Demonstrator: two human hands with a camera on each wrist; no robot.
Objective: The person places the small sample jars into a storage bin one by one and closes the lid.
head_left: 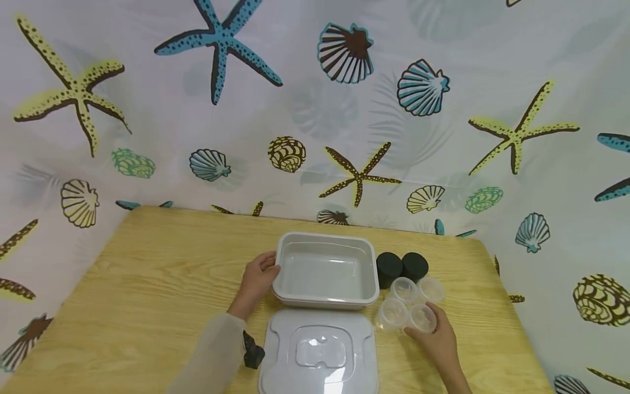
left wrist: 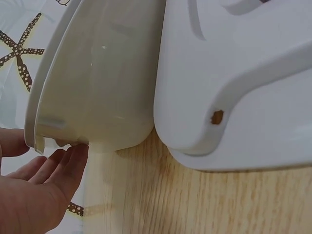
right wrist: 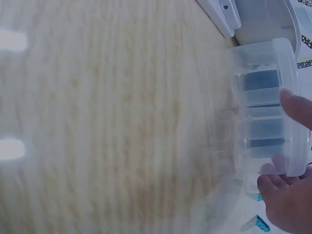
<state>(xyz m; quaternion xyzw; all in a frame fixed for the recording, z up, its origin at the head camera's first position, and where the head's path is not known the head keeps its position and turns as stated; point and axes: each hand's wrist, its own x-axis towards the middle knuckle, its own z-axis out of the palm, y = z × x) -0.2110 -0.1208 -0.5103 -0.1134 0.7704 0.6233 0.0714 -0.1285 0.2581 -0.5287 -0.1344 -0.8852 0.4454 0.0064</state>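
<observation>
The right hand (head_left: 439, 335) grips a clear cup (head_left: 422, 318); toward ten o'clock from it lies the tub (head_left: 322, 276) the left hand (head_left: 258, 276) holds

Four cups (head_left: 394, 313) and two black jars (head_left: 389, 266) are standing on one table (head_left: 162, 273), making six round pieces. One tub (head_left: 322, 273) and one lid (head_left: 321, 350) are also lying there. One left hand (head_left: 262, 274) and one right hand (head_left: 439, 338) are showing.
</observation>
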